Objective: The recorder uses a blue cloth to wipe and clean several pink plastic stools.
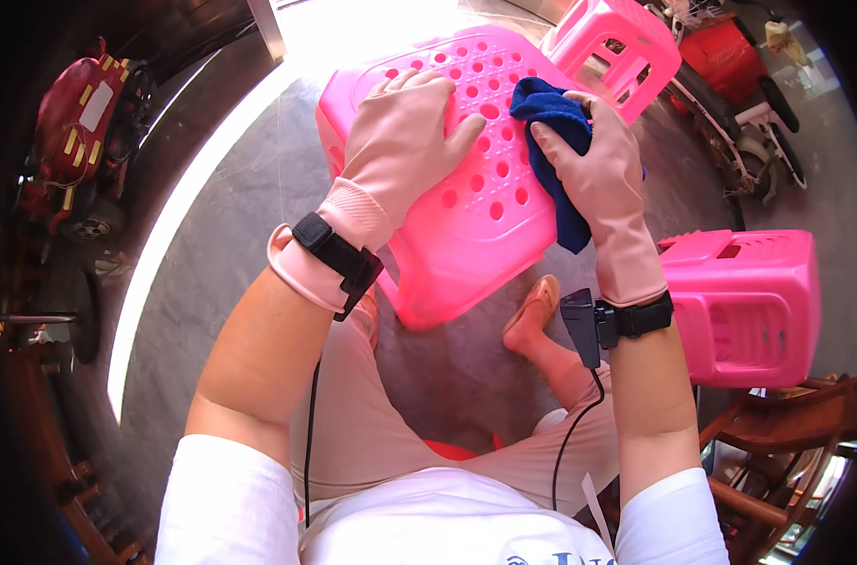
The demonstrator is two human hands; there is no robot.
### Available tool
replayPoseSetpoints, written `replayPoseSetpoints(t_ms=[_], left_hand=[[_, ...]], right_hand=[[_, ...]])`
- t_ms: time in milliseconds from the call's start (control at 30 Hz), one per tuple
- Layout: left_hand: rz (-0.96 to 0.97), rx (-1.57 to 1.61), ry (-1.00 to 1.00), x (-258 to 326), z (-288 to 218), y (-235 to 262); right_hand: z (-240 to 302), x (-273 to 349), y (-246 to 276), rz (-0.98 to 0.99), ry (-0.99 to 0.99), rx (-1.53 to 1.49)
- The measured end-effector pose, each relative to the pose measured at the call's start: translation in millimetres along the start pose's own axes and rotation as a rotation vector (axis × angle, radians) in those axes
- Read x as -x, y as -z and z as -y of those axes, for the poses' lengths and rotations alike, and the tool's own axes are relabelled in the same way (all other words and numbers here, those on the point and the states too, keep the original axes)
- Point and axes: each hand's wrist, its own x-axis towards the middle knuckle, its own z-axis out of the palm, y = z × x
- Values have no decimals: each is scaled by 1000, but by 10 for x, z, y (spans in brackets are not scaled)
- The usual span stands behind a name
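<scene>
A bright pink plastic stool (466,247) with a seat full of round holes stands in front of me, between and beyond my knees. My left hand (405,137), in a pale pink rubber glove, lies on the left part of the seat with its thumb spread toward the middle. On the right side of the seat, my right hand (598,155), gloved the same way, grips a dark blue cloth (552,122) between thumb and fingers. Part of the cloth hangs down over the stool's right edge. Some fingers of my right hand are hidden behind the cloth.
A second pink stool (626,47) stands at the far right, touching or close behind the first. Another pink stool (748,306) is beside my right forearm, near a wooden chair (776,428). A red toy car (82,118) stands far left; a wheeled scooter-like thing (753,155) stands far right.
</scene>
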Motion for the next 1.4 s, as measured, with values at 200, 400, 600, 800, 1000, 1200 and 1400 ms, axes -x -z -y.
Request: replayPoseSetpoints(t_ms=[200,400,600,800,1000,1200,1400], left_hand=[[-124,214,248,129,1,49],[-396,381,93,396,205,-52],[-259,398,15,613,341,8],[-269,316,-50,682,418,-11],[-341,450,-74,663,393,-41],[-390,498,-80,653,394,-54],[-442,468,-30,630,299,-73]], right_hand=[[5,40,-16,19,-54,23],[-47,55,-61,16,-117,-75],[-74,31,4,54,-181,-172],[67,45,7,119,-295,-245],[62,71,21,64,-225,-208],[60,120,0,7,-167,-108],[-74,222,50,143,-182,-84]])
